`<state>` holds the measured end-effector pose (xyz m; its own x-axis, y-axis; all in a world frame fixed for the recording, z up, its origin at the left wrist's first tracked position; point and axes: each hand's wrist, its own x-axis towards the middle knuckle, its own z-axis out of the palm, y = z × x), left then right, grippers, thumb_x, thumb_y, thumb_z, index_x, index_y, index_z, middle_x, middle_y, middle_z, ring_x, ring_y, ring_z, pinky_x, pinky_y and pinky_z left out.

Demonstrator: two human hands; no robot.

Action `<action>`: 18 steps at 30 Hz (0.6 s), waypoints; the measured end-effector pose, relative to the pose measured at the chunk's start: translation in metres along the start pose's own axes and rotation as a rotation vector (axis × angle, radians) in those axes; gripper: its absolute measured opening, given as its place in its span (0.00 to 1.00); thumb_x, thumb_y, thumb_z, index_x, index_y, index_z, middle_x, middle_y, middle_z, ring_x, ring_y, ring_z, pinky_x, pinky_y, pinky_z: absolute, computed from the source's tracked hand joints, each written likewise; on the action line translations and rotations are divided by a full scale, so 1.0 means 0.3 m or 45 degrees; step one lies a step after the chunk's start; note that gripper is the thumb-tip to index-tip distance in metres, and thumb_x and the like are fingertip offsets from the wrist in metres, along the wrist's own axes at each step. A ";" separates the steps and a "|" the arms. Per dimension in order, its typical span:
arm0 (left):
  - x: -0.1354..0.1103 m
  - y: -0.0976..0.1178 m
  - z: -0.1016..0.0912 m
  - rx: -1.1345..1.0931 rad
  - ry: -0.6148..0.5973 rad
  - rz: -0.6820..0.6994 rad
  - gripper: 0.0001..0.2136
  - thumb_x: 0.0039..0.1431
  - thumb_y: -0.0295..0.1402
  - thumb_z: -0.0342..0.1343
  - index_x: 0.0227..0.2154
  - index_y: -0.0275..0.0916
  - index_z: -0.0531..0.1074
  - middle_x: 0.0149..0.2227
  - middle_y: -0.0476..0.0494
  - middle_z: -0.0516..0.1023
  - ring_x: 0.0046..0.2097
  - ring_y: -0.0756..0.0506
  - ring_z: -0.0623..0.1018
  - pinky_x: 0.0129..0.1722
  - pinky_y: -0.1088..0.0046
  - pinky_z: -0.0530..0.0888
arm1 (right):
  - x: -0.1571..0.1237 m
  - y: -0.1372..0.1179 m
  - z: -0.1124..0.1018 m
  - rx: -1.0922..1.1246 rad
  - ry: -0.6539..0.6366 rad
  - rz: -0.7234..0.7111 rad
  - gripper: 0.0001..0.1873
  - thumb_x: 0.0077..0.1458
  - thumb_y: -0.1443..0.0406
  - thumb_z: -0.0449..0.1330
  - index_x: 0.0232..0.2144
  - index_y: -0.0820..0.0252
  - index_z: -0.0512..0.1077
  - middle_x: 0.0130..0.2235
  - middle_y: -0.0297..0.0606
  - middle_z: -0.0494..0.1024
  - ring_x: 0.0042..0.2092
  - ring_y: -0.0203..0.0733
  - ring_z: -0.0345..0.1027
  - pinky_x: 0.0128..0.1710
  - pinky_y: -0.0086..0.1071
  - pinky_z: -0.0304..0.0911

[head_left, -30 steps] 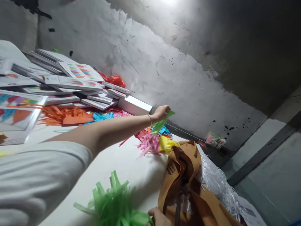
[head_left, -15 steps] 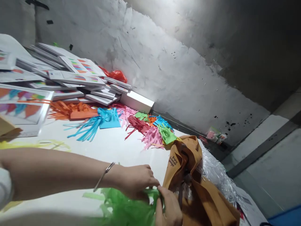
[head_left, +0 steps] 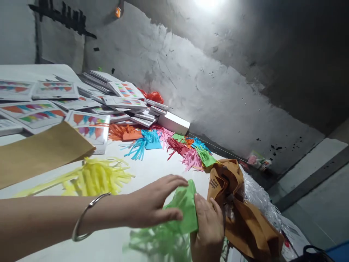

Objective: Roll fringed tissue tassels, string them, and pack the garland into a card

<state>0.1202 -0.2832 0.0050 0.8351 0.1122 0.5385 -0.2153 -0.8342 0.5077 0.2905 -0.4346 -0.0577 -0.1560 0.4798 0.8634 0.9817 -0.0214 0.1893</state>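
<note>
A green tissue-paper fringe (head_left: pixel 184 209) stands tilted up between my hands, its folded top edge upright and its cut strips blurred below. My right hand (head_left: pixel 208 225) grips the folded edge from the right, fingers closed along it. My left hand (head_left: pixel 152 202), with a silver bangle at the wrist, reaches in from the left. Its thumb and fingers are spread apart beside the green paper; whether they touch it I cannot tell. Behind my left forearm lies a yellow fringe (head_left: pixel 99 176) on the white table (head_left: pixel 144 167).
A brown cloth bag (head_left: pixel 245 222) and clear plastic wrap (head_left: pixel 256 189) lie at the right. Coloured paper fringes, among them a blue one (head_left: pixel 152 140), line the back. Stacked printed packets (head_left: pixel 40 112) and a brown cardboard piece (head_left: pixel 46 153) fill the left.
The green fringe has been raised and its flat folded top now shows. My left hand has opened its fingers. The view has shifted left, bringing the yellow fringe and cardboard further into sight.
</note>
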 end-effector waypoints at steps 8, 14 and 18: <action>-0.003 -0.056 -0.041 -1.245 -0.118 -0.557 0.25 0.50 0.56 0.65 0.25 0.34 0.75 0.25 0.48 0.75 0.31 0.46 0.75 0.33 0.73 0.71 | 0.036 -0.065 -0.047 0.108 0.094 -0.009 0.27 0.67 0.72 0.47 0.67 0.54 0.59 0.51 0.46 0.80 0.53 0.51 0.76 0.60 0.53 0.56; -0.086 -0.020 0.044 -2.003 -0.231 -0.755 0.32 0.52 0.65 0.54 0.34 0.35 0.78 0.37 0.40 0.81 0.44 0.40 0.79 0.48 0.66 0.73 | 0.044 -0.080 -0.025 0.173 0.114 0.027 0.25 0.68 0.69 0.47 0.65 0.55 0.61 0.51 0.46 0.80 0.52 0.50 0.76 0.59 0.52 0.56; -0.156 0.023 0.142 -2.216 -0.574 -0.660 0.35 0.49 0.61 0.58 0.48 0.34 0.76 0.45 0.37 0.81 0.42 0.40 0.80 0.45 0.64 0.75 | 0.009 -0.064 0.039 0.163 0.068 0.050 0.25 0.67 0.70 0.45 0.63 0.58 0.63 0.51 0.46 0.80 0.52 0.47 0.75 0.60 0.51 0.55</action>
<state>0.1011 -0.3172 -0.0452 0.9692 -0.2335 0.0780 0.1051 0.6792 0.7264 0.2726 -0.4226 -0.0646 -0.1193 0.4334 0.8933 0.9926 0.0742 0.0966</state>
